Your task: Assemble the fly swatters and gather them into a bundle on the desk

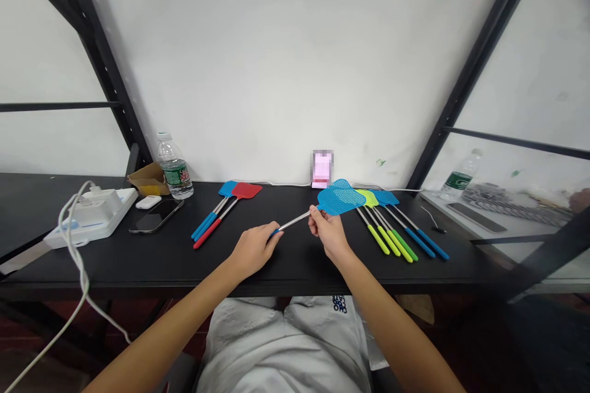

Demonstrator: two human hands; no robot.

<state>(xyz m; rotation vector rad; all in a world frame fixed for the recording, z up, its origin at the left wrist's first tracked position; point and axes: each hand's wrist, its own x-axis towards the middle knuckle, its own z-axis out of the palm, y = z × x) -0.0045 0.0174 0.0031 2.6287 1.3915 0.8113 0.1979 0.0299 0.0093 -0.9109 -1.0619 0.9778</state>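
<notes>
A blue fly swatter is held slantwise above the black table, its perforated head up to the right. My left hand is closed round its blue handle, most of which the fingers hide. Near the head, my right hand pinches the metal shaft. To the left lie a red fly swatter and blue fly swatters, their heads toward the wall. Right of my hands, yellow-green fly swatters and blue fly swatters are fanned out, with a green handle among them.
On the left of the table are a white power strip with cables, an earbud case, a phone, a small cardboard box and a water bottle. A blurred pink-screened device leans against the wall.
</notes>
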